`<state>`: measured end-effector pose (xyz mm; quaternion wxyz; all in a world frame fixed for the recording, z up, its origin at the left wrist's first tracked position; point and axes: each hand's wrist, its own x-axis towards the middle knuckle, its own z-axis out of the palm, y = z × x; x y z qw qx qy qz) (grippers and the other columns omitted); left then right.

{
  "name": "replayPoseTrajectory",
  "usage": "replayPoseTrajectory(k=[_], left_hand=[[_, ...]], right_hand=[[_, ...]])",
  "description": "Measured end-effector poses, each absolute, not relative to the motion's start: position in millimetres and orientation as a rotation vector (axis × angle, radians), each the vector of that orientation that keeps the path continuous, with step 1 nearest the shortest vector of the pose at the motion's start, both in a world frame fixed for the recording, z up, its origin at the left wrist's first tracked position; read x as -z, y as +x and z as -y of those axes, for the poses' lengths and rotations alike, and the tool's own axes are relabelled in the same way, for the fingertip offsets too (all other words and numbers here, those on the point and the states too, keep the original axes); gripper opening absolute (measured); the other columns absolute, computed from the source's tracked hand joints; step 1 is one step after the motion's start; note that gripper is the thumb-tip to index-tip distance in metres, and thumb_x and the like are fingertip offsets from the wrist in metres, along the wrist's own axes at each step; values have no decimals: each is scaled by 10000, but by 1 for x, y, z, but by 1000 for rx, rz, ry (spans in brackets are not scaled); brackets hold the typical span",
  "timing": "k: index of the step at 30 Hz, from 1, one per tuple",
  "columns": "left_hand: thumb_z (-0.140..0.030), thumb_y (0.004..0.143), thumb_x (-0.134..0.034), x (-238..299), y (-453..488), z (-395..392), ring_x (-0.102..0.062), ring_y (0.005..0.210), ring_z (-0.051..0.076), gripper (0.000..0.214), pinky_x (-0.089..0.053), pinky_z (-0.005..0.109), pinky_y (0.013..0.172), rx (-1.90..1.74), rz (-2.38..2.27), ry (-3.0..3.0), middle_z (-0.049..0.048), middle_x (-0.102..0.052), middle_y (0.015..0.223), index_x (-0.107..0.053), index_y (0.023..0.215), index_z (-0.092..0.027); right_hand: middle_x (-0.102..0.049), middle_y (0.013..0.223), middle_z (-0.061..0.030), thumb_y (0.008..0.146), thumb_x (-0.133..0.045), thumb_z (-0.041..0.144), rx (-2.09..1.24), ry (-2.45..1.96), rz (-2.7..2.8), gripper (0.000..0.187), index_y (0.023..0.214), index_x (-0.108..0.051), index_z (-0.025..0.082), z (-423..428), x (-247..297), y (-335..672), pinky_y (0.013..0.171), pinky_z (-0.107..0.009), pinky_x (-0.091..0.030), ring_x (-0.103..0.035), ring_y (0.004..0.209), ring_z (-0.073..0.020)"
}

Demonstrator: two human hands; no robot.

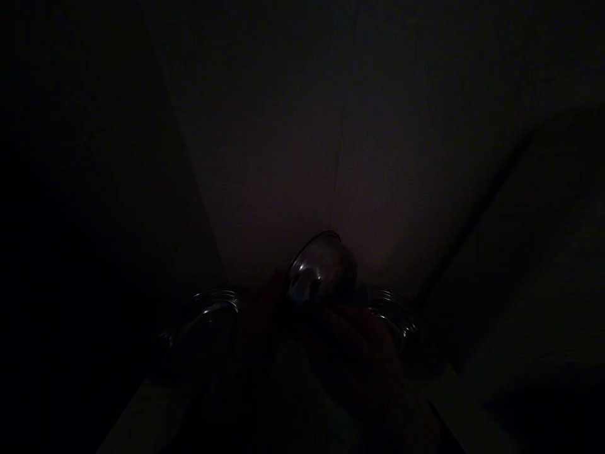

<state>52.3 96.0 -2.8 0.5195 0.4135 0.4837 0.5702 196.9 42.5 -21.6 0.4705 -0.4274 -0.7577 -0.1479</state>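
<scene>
Right hand (362, 343) nearest, gripping metal bowl (324, 268) from below. Left to right: shiny metal dishes (215, 306), look nested; left hand (265, 302) at bowl's left side, too dark to tell its grip; bowl tilted, centre; more metal dishes (399, 321) beside right hand.

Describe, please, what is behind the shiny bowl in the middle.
Behind the shiny bowl, a dark surface shows, with a thin line running up it. Whatever lies directly behind the bowl is covered and cannot be seen.
</scene>
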Motion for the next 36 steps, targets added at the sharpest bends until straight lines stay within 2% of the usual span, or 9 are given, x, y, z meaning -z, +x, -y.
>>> replayPoseTrajectory(k=[3,9,16,20,22,28,36], left_hand=[[-584,689,-643,0,52,-93,-685,786,240,435,-531,314,613,-1300,-1102,955,67,-733,833,-714,851,-186],[-556,623,-713,3,55,-93,-676,756,239,395,-521,317,607,-1277,-1195,942,64,-727,773,-709,750,-182],[-535,654,-686,-5,57,-88,-655,716,206,354,-492,274,605,-1264,-1203,1109,49,-703,689,-702,658,-181],[-533,709,-634,-9,56,-84,-638,651,195,371,-458,257,549,-1084,-1078,1255,40,-688,632,-708,640,-175],[-513,696,-658,-8,57,-84,-630,642,187,352,-455,246,542,-1080,-1061,1259,35,-687,632,-710,648,-168],[-533,631,-703,-9,57,-85,-600,580,168,369,-447,229,494,-1191,-1140,1137,23,-653,574,-674,598,-167],[-535,650,-686,-8,59,-84,-611,582,180,368,-460,240,505,-1112,-1107,1243,39,-676,608,-696,606,-169]], right_hand=[[-669,1087,-46,917,-531,251,392,-1030,1843,296,1197,-617,298,-46,21,206,777,-340,-574,-623,974,-205],[-581,1240,-86,879,-549,162,480,-1084,1771,466,1324,-505,293,-50,18,216,784,-392,-561,-593,1045,-243],[-656,1143,-82,867,-552,129,683,-1032,1885,361,1202,-610,251,-49,20,202,720,-373,-547,-590,964,-238],[-622,1162,-89,904,-510,200,478,-1191,1721,361,1252,-574,265,-56,11,218,783,-398,-547,-601,1005,-237],[-619,1157,-87,916,-491,203,427,-1230,1696,351,1253,-571,258,-57,8,221,803,-392,-544,-603,1003,-226],[-663,1113,-90,867,-560,153,672,-1005,1919,302,1152,-642,212,-52,12,202,734,-386,-540,-558,951,-240],[-654,1092,-76,903,-510,214,438,-1223,1693,299,1172,-631,259,-58,3,221,784,-408,-543,-613,957,-228]])
